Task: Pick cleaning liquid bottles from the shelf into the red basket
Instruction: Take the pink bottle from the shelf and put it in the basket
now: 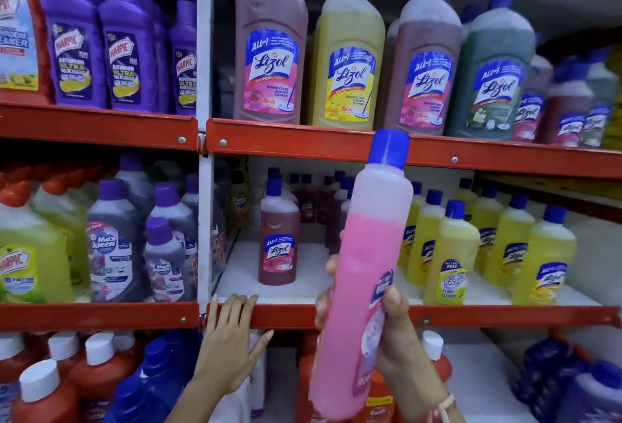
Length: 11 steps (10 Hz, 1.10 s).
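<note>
I have the pink bottle (363,288) in my right hand (400,338), fingers wrapped round its lower half with the thumb pressed on the label. It is a tall, slim, translucent bottle with a blue screw cap pointing toward 12 o'clock and leaning slightly to 1, filled with pink liquid up to about its shoulder and cloudy clear above. Its label is pink and blue, partly hidden by my thumb, and I cannot read it. The bottle is off the shelf, held in front of the middle shelf's red edge (289,316). My left hand (229,345), at 9 o'clock from the bottle, lies flat with fingers spread, fingertips touching that red edge and gripping nothing. A lone dark red Lizol bottle (278,240) stands on the shelf at 10 o'clock.
</note>
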Each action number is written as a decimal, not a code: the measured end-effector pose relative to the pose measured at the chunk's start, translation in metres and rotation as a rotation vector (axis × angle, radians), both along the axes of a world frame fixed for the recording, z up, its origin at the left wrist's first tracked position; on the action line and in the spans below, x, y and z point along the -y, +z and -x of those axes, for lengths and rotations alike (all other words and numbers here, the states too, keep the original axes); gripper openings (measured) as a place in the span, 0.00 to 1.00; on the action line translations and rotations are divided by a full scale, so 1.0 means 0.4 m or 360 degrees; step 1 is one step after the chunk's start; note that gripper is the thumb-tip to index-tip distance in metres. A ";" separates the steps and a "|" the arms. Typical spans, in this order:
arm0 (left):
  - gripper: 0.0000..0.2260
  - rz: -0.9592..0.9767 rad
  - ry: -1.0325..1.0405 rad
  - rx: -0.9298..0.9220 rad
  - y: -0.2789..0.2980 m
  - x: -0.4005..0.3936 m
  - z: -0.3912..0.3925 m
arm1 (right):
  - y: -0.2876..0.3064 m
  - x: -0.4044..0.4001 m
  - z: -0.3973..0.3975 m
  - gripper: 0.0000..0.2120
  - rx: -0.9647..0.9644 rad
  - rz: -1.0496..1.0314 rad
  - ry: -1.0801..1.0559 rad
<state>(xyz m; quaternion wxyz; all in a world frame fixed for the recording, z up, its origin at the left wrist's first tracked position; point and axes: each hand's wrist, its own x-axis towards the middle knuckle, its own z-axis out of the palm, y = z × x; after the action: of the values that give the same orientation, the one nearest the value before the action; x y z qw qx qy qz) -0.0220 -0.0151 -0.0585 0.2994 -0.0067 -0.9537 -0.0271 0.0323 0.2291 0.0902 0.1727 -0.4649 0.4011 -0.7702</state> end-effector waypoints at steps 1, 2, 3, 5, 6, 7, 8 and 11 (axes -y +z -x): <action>0.31 -0.0037 -0.0006 -0.0004 0.001 -0.005 0.001 | -0.247 0.004 -0.018 0.29 0.0027 -0.0212 -0.0049; 0.32 -0.0046 -0.0024 -0.0017 0.004 -0.006 0.001 | -0.434 0.044 -0.043 0.30 -0.0004 -0.0143 0.0198; 0.34 -0.0057 -0.0012 0.0107 0.014 -0.009 -0.007 | -0.419 0.034 -0.031 0.30 0.0085 -0.0233 0.0322; 0.39 -0.0665 -0.0143 0.0118 0.143 -0.085 -0.047 | 0.031 -0.144 0.042 0.32 -0.0057 -0.0233 -0.0022; 0.28 -0.1171 -0.0567 -0.0128 0.291 -0.217 -0.107 | 0.022 -0.197 0.088 0.38 -0.0059 -0.0200 -0.0473; 0.26 -0.1372 -0.1016 -0.0229 0.440 -0.359 -0.165 | 0.011 -0.233 0.107 0.37 -0.0033 -0.0216 -0.0767; 0.21 -0.1160 -0.1223 -0.0284 0.509 -0.455 -0.186 | -0.008 -0.259 0.113 0.35 -0.0058 -0.0244 -0.0883; 0.22 -0.1704 -0.1074 -0.0078 0.413 -0.578 -0.126 | -0.112 -0.370 0.119 0.30 -0.0025 -0.0473 -0.0949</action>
<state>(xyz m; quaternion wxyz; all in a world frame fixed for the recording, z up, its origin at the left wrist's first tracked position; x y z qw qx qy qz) 0.0282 0.2161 0.1065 0.2581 -0.1569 -0.7462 -0.5932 -0.0152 0.3773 0.0455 0.0026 -0.3027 0.6288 -0.7162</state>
